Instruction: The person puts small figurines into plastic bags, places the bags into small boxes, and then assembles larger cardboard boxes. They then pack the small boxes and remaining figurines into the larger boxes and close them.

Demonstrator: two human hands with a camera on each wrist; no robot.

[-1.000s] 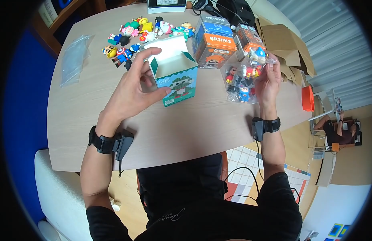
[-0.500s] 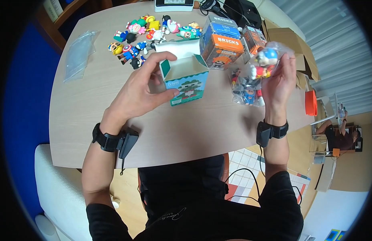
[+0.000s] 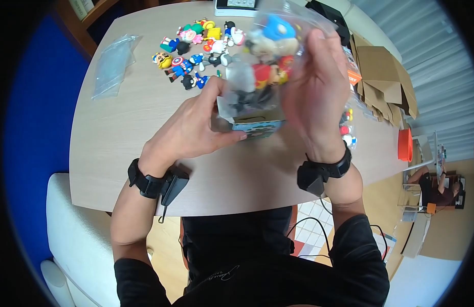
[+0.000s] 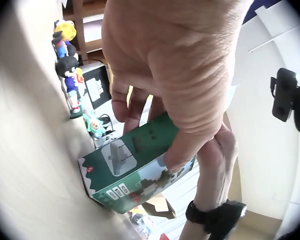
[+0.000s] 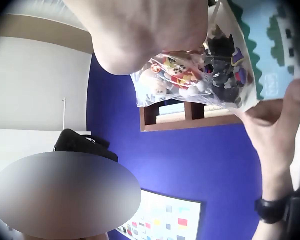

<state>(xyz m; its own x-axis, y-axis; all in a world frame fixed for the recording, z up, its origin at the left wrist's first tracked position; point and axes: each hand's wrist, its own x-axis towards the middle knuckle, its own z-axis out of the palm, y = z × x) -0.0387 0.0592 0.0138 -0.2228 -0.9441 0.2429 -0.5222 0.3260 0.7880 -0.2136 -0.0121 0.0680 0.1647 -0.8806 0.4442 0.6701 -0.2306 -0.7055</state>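
My left hand (image 3: 191,123) grips a green and light-blue cardboard box (image 3: 257,129) from the side, thumb on its printed front. In the left wrist view the box (image 4: 122,160) stands close over the table, the left hand (image 4: 170,60) at its upper end. My right hand (image 3: 318,97) holds a clear plastic bag (image 3: 270,59) of small toy figures, one with a blue top, others red and dark. The bag's lower end is right at the box's open mouth. Seen from the right wrist, the bag (image 5: 175,80) hangs beside the box's rim, its dark figure nearest the opening.
Several loose toy figures (image 3: 214,33) lie at the back of the table. A flat clear bag (image 3: 114,66) is on the left. More bagged figures (image 3: 348,130) lie right of my right hand, near brown cardboard (image 3: 382,77) and an orange container (image 3: 404,145).
My right hand has lifted the bag of figures from the right and carried it left over the box. Other bagged figures stay on the table. My left hand keeps its grip on the box.
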